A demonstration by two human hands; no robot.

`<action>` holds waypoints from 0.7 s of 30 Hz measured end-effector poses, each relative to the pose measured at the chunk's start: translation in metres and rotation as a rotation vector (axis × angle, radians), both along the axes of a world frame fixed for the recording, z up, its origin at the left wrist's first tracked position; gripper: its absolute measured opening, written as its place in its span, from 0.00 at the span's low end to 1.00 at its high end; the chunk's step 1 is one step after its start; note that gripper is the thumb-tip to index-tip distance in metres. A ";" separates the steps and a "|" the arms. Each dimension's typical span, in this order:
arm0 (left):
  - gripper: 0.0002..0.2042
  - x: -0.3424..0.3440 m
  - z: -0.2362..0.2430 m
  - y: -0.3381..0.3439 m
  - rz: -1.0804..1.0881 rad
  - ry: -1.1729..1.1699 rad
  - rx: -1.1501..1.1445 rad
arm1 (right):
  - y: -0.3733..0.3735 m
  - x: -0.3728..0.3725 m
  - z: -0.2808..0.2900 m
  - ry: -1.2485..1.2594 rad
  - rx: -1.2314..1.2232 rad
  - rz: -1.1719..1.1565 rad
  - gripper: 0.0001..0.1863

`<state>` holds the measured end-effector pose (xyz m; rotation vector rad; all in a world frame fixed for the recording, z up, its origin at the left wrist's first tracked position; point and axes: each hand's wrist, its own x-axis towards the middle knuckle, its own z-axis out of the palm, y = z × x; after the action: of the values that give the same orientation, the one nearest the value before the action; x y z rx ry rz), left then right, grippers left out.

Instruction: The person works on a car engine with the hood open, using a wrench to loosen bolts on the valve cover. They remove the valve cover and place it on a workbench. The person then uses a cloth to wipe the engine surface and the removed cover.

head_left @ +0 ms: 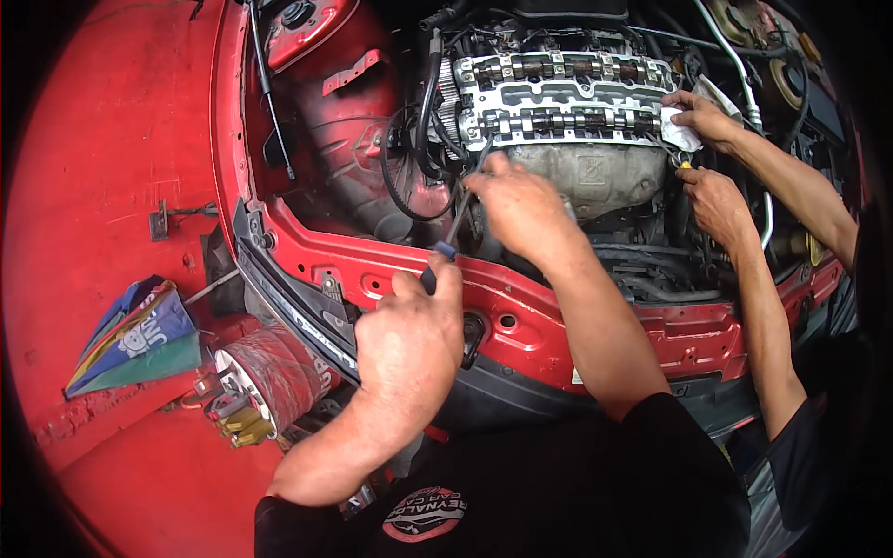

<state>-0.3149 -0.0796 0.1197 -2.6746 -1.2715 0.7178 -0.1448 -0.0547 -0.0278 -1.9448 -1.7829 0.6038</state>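
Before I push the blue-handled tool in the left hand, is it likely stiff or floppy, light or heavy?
The blue-handled tool would probably stay stiff: its shaft looks straight and metallic. It is perhaps light, as that shaft is slender.

Red on the Left

A scuffed red surface (102, 139) is filling the left side, its role as floor or wall being unclear. A blue-and-green umbrella (139, 339) is resting near a bucket (293, 367) wrapped in clear plastic, which is holding assorted objects (237, 414). Even light is falling across the red.
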 end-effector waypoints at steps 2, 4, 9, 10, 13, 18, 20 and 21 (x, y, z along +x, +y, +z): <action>0.27 0.000 -0.006 -0.011 0.084 -0.072 0.003 | 0.000 0.015 0.002 -0.098 -0.068 -0.070 0.15; 0.26 0.000 -0.012 -0.025 0.211 -0.033 -0.109 | 0.000 0.029 0.005 -0.171 -0.046 -0.181 0.17; 0.22 -0.006 -0.017 -0.032 0.341 -0.141 -0.255 | 0.000 0.049 0.008 -0.069 -0.045 -0.337 0.19; 0.20 -0.008 -0.014 -0.028 0.324 -0.204 -0.236 | 0.000 0.050 0.008 -0.057 -0.020 -0.355 0.20; 0.18 -0.014 0.002 -0.016 0.300 -0.287 -0.182 | 0.003 0.050 0.007 -0.061 -0.012 -0.357 0.22; 0.15 -0.036 0.025 -0.009 0.533 -0.474 -0.303 | 0.011 0.049 0.001 -0.052 0.016 -0.343 0.23; 0.15 -0.047 0.021 -0.005 0.551 -0.624 -0.319 | 0.013 0.049 -0.001 -0.059 0.018 -0.323 0.23; 0.15 -0.051 0.017 -0.002 0.635 -0.593 -0.357 | 0.013 0.049 -0.001 -0.063 0.006 -0.314 0.23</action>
<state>-0.3660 -0.0819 0.1365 -2.8681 -2.4102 0.1779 -0.0962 -0.0417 -0.0292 -2.2008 -1.4663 0.4327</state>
